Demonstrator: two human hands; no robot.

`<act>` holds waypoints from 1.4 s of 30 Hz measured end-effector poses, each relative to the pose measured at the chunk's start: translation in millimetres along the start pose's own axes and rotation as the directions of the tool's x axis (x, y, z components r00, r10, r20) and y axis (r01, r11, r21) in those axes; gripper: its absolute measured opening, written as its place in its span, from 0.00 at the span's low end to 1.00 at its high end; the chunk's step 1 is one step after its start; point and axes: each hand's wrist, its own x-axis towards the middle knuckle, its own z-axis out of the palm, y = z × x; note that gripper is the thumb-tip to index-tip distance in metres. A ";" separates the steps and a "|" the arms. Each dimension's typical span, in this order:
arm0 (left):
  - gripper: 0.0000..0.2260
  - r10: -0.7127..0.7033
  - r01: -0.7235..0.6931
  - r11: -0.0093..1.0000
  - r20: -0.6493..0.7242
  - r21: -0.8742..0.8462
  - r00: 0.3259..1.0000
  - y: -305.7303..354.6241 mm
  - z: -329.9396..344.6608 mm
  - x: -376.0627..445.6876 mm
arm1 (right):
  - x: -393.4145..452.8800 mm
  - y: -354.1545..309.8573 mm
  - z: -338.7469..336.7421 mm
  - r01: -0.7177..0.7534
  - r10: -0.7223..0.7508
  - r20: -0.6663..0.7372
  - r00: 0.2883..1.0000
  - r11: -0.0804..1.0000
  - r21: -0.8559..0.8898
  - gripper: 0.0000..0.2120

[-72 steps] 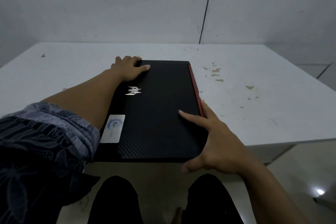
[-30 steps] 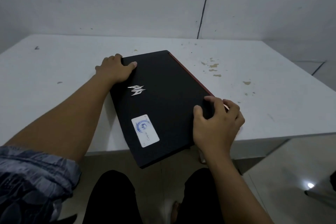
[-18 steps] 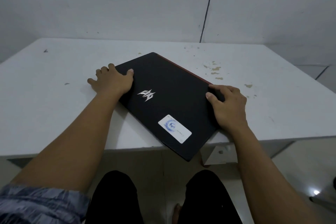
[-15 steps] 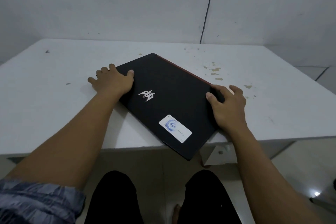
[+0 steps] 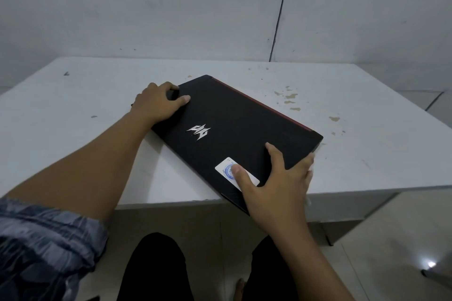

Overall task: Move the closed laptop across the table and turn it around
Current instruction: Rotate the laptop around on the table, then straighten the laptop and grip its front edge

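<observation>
The closed black laptop (image 5: 244,124) lies diagonally on the white table (image 5: 73,105), with a silver logo, a white sticker and a red strip along its far right edge. Its near corner sticks out past the table's front edge. My left hand (image 5: 159,102) grips the laptop's far left corner, thumb on the lid. My right hand (image 5: 276,183) holds the near right corner, thumb on the sticker, fingers spread over the lid and the right edge.
The table shows chipped, stained spots (image 5: 291,100) to the right of the laptop. A grey wall (image 5: 171,7) stands close behind the table. My dark-clothed legs (image 5: 156,269) are under the front edge, above a tiled floor (image 5: 391,239).
The laptop has kept turning counter-clockwise, from lengthwise to a diagonal. My right hand has shifted from the red-edged far right corner to the near corner by the sticker. My left hand stays on its corner.
</observation>
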 end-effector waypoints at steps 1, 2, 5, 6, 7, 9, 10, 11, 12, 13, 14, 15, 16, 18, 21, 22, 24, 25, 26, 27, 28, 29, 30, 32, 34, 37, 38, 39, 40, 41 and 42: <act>0.33 -0.004 0.004 1.000 -0.002 -0.002 1.000 -0.9 0.4 -1.3 | 1.7 0.8 0.7 0.007 -0.007 -0.004 1.000 1.000 0.005 0.41; 0.33 -0.009 0.009 1.000 -0.006 -0.004 1.000 -1.4 0.3 -2.5 | 4.1 2.5 0.4 0.016 -0.016 -0.005 1.000 1.000 0.012 0.41; 0.33 -0.030 0.031 1.000 -0.038 0.003 0.999 -3.2 2.5 -8.1 | 15.9 10.7 -6.0 0.052 -0.052 0.012 0.999 0.998 0.040 0.40; 0.33 -0.042 0.043 0.999 -0.057 0.008 0.998 -3.3 3.7 -11.1 | 21.7 13.7 -9.8 0.068 -0.069 0.017 0.997 0.997 0.046 0.40; 0.33 -0.058 0.059 0.998 -0.079 0.008 0.995 -3.0 4.8 -14.5 | 28.4 16.6 -13.9 0.085 -0.086 0.023 0.996 0.995 0.047 0.39; 0.32 -0.091 0.092 0.996 -0.124 0.003 0.988 -2.8 6.8 -22.8 | 43.0 22.5 -22.5 0.113 -0.115 0.053 0.992 0.993 0.045 0.38; 0.32 -0.104 0.106 0.994 -0.141 0.002 0.985 -2.9 7.7 -27.5 | 50.6 25.1 -26.4 0.128 -0.131 0.077 0.988 0.991 0.045 0.37; 0.32 -0.114 0.115 0.993 -0.152 0.001 0.982 -2.5 8.5 -32.1 | 57.8 27.8 -30.3 0.143 -0.147 0.101 0.984 0.989 0.044 0.36; 0.32 -0.122 0.124 0.992 -0.159 0.001 0.980 -1.8 9.2 -36.4 | 64.7 30.6 -33.8 0.158 -0.161 0.123 0.979 0.987 0.038 0.36; 0.32 -0.131 0.134 0.991 -0.164 0.002 0.978 -1.0 9.3 -40.4 | 71.1 33.1 -36.9 0.172 -0.174 0.144 0.974 0.985 0.029 0.36; 0.32 -0.142 0.145 0.989 -0.169 0.006 0.975 0.5 9.4 -44.6 | 77.0 35.3 -39.8 0.186 -0.187 0.165 0.968 0.982 0.023 0.36; 0.32 -0.153 0.158 0.987 -0.177 0.014 0.972 2.5 9.7 -49.1 | 82.8 37.4 -43.1 0.200 -0.201 0.184 0.962 0.979 0.025 0.36; 0.32 -0.166 0.174 0.984 -0.188 0.026 0.968 4.8 10.4 -53.8 | 88.5 39.5 -46.6 0.214 -0.216 0.203 0.955 0.976 0.033 0.35; 0.32 -0.192 0.209 0.976 -0.218 0.058 0.957 9.5 13.5 -65.3 | 99.2 43.3 -55.0 0.239 -0.245 0.247 0.937 0.969 0.055 0.33; 0.32 -0.218 0.244 0.966 -0.242 0.085 0.946 13.3 18.3 -83.1 | 112.9 46.1 -66.7 0.265 -0.273 0.305 0.912 0.962 0.071 0.32; 0.33 -0.221 0.249 0.964 -0.243 0.091 0.945 13.7 19.1 -87.5 | 116.4 46.6 -68.7 0.270 -0.281 0.316 0.906 0.960 0.078 0.32; 0.34 -0.215 0.245 0.964 -0.238 0.103 0.947 11.9 17.9 -93.1 | 119.7 47.7 -69.3 0.277 -0.294 0.316 0.902 0.956 0.099 0.34; 0.35 -0.206 0.234 0.967 -0.231 0.101 0.951 9.7 15.3 -94.2 | 119.7 48.8 -68.5 0.280 -0.301 0.296 0.907 0.954 0.111 0.37; 0.35 -0.194 0.217 0.972 -0.221 0.085 0.956 6.4 11.2 -93.6 | 118.7 49.9 -67.7 0.277 -0.301 0.259 0.918 0.953 0.126 0.40; 0.36 -0.181 0.195 0.980 -0.205 0.050 0.962 1.7 6.1 -92.3 | 116.1 51.1 -66.9 0.264 -0.291 0.211 0.933 0.953 0.147 0.43; 0.37 -0.163 0.167 0.986 -0.182 0.005 0.970 -3.9 0.4 -89.8 | 111.7 52.5 -66.4 0.237 -0.265 0.156 0.952 0.956 0.175 0.45; 0.37 -0.139 0.135 0.990 -0.144 -0.041 0.980 -10.1 -6.0 -85.9 | 105.6 53.9 -65.0 0.207 -0.231 0.104 0.967 0.957 0.204 0.45; 0.37 -0.107 0.099 0.991 -0.088 -0.085 0.990 -16.6 -12.6 -81.9 | 97.6 55.3 -62.1 0.186 -0.203 0.058 0.977 0.958 0.220 0.44; 0.36 -0.020 0.031 0.982 0.063 -0.185 0.998 -27.4 -24.6 -75.3 | 76.8 57.8 -52.2 0.200 -0.201 -0.007 0.979 0.965 0.172 0.42; 0.36 0.056 -0.006 0.962 0.176 -0.274 0.983 -34.6 -31.3 -72.0 | 58.7 56.1 -41.8 0.221 -0.219 -0.033 0.975 0.972 0.084 0.42; 0.35 0.091 -0.021 0.949 0.210 -0.316 0.973 -39.7 -29.1 -71.8 | 55.0 49.8 -36.1 0.203 -0.203 -0.057 0.978 0.979 -0.006 0.43; 0.35 0.089 -0.022 0.948 0.199 -0.316 0.976 -40.7 -27.2 -72.0 | 57.0 47.9 -36.5 0.195 -0.196 -0.055 0.979 0.980 -0.030 0.43; 0.35 0.086 -0.023 0.947 0.187 -0.319 0.979 -41.2 -25.6 -72.5 | 59.0 46.8 -36.9 0.194 -0.196 -0.056 0.979 0.980 -0.045 0.43; 0.35 0.084 -0.022 0.945 0.176 -0.326 0.981 -41.1 -24.9 -73.4 | 60.8 46.6 -37.2 0.204 -0.206 -0.059 0.977 0.978 -0.047 0.43; 0.35 0.081 -0.019 0.942 0.171 -0.334 0.982 -40.8 -25.0 -74.2 | 62.1 47.1 -37.1 0.219 -0.222 -0.060 0.973 0.975 -0.043 0.42; 0.36 0.076 -0.014 0.940 0.169 -0.341 0.983 -40.2 -25.2 -75.2 | 63.7 48.0 -37.1 0.236 -0.238 -0.055 0.970 0.971 -0.043 0.42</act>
